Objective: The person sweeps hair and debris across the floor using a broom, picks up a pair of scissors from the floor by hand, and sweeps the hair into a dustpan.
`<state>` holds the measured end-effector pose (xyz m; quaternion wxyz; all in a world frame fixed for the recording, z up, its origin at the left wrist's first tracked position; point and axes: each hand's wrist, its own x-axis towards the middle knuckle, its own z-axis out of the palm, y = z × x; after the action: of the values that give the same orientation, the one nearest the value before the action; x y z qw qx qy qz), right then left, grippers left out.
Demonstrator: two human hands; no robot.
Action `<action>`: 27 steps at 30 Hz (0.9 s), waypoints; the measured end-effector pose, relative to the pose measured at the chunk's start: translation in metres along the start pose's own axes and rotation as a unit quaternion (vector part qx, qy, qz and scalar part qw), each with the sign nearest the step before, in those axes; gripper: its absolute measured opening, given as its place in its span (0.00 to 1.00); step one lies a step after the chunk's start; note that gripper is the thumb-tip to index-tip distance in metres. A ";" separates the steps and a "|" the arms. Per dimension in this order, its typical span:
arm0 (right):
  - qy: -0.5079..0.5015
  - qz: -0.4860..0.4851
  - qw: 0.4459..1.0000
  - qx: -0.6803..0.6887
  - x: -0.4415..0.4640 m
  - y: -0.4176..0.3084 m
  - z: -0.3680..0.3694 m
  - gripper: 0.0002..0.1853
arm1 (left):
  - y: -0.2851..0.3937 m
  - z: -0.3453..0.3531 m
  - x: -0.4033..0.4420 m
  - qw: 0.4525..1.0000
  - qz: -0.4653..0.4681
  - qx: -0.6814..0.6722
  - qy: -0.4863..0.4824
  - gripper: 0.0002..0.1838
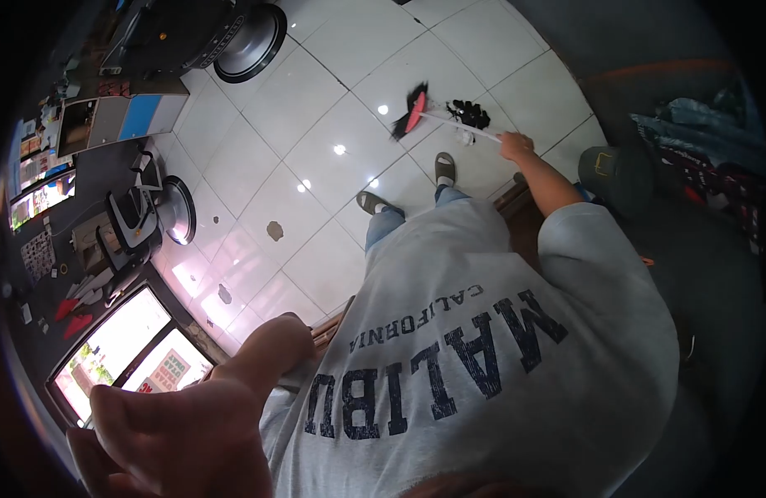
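The person's right hand (pixel 516 146) is closing around the upper part of a broom (pixel 415 112), gripping its pale handle with bent fingers. The left hand (pixel 192 423) is looming large at the lower left, close to the camera, its fingers half curling; I cannot tell whether it is holding anything, as the palm is facing away.

The broom is reaching out over a floor (pixel 316 91) of white tiles, its pink head and black bristles lying beyond the feet. A dark, ragged clump (pixel 467 114) is lying just beside the handle, between the broom head and the right hand.

The person is wearing a grey T-shirt (pixel 449 332) with "MALIBU CALIFORNIA" showing upside down, blue jeans (pixel 381 226) and dark slip-on sandals (pixel 445 168) over socks.

Farther out, on the left, two chairs are standing on round, shiny bases (pixel 254 46). A cabinet (pixel 138 114) with a blue panel is standing between them, along the wall. Bright glass panes (pixel 109 340) are glowing at the lower left. On the right, a dark rounded object (pixel 603 170) with a yellow mark is standing near patterned fabric (pixel 715 170), in shadow.
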<state>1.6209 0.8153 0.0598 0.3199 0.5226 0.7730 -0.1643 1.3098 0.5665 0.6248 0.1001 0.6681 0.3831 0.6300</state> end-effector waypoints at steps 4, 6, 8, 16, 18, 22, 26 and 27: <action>-0.019 0.007 0.999 -0.033 -0.025 0.117 0.021 0.22 | -0.017 0.013 0.005 0.994 0.040 -0.104 -0.018 0.16; -0.010 -0.012 0.998 -0.061 -0.040 0.146 0.018 0.23 | -0.022 0.035 0.007 0.997 0.047 -0.066 0.006 0.20; 0.001 -0.026 0.996 -0.088 -0.061 0.173 0.001 0.23 | -0.031 0.048 0.011 0.997 0.062 -0.052 0.000 0.24; 0.132 -0.164 0.974 -0.084 -0.078 0.218 -0.006 0.22 | -0.032 0.056 0.005 0.991 0.007 0.071 0.112 0.30; 0.133 -0.174 0.969 -0.115 -0.051 0.204 -0.015 0.21 | -0.026 0.055 0.003 0.987 -0.003 0.084 0.140 0.32; 0.070 -0.118 0.972 -0.190 0.014 0.161 -0.053 0.19 | -0.024 0.058 0.010 0.995 0.020 0.021 0.096 0.26; 0.097 -0.143 0.954 -0.245 0.047 0.167 -0.084 0.16 | -0.034 0.098 0.051 0.999 0.012 -0.035 -0.032 0.17; 0.102 -0.152 0.950 -0.251 0.050 0.170 -0.089 0.17 | -0.033 0.099 0.051 0.999 0.013 -0.025 -0.025 0.17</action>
<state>1.7351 0.9711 0.1059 0.3313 0.3160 0.8880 0.0433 1.3834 0.6560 0.6249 0.1176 0.6858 0.3560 0.6238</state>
